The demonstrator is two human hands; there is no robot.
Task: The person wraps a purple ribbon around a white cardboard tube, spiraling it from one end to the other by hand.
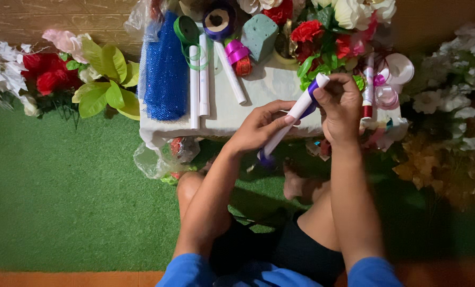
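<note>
Above the green carpet (62,202), my left grip (259,127) and right grip (338,103) both clasp a white tube (293,117) wound with purple ribbon (313,91).

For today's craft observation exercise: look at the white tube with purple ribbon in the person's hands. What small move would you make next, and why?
Probably wind the purple ribbon one turn further down the white tube. The right hand pinches the ribbon at the tube's top end, the left hand steadies the middle, and most of the tube is bare white.

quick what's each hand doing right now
Left hand: closed on the white stick, lower part.
Right hand: closed on the stick's top, at the purple ribbon.
</note>
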